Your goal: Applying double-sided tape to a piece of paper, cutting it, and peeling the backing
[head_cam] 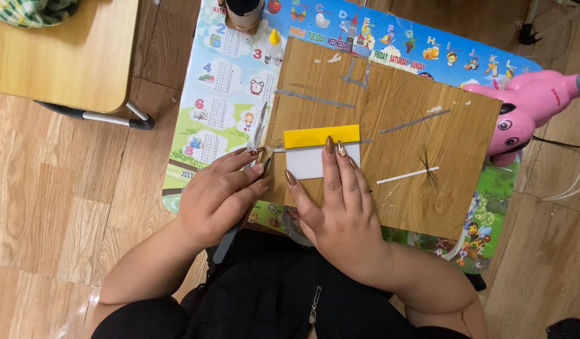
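My left hand (218,196) is closed around a thin grey craft knife (226,243). Its blade end points up past my fingers, beside the left edge of a white card (307,163). A yellow strip (321,135) lies along the card's top edge. My right hand (340,210) lies flat with its fingers spread, pressing the card onto a brown wooden board (428,150). My index and middle fingertips reach the lower edge of the yellow strip. My right palm hides the card's lower part.
The board rests on a small colourful children's table (221,94) printed with pictures. A glue bottle (275,41), a brown container (243,14) and a pink elephant-shaped toy (528,113) stand around it. Thin grey strips (315,98) and a white strip (406,176) lie on the board. A light wooden table (64,50) stands at the upper left.
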